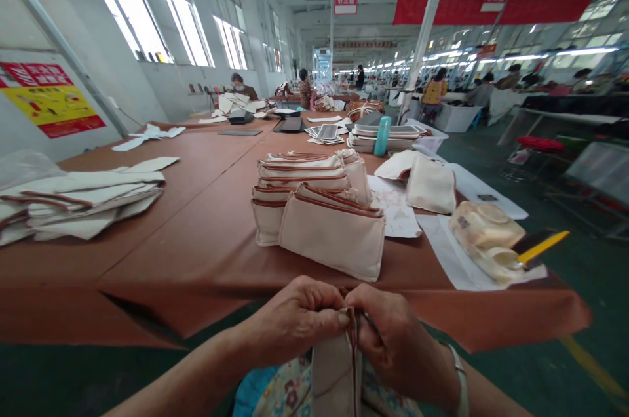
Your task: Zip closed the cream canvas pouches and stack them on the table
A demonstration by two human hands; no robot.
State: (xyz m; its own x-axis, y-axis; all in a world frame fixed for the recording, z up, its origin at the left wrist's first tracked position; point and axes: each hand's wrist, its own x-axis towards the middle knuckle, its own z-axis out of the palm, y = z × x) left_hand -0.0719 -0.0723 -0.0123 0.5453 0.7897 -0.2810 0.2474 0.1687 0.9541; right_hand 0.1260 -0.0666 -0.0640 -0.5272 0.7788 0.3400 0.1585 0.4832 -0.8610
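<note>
A cream fabric piece with brown edges (pixel 333 374) hangs upright below the front edge of the table, over my lap. My left hand (pixel 299 315) pinches its top edge between thumb and fingers. Close beside it, my right hand (pixel 393 332) grips the same edge from the other side, fingers curled. Both hands nearly touch at the brown seam. Just beyond them, a row of cream pouches with brown edging (pixel 331 233) stands on the brown table (pixel 196 233). The lower part of the held piece runs out of the frame.
Flat cream pieces (pixel 93 197) lie stacked at left. At right are more cream pieces (pixel 431 184), white paper (pixel 445 253), and a plastic-wrapped container (pixel 486 227) beside a yellow-handled tool (pixel 543 247). A blue bottle (pixel 382 136) stands farther back. People sit in the distance.
</note>
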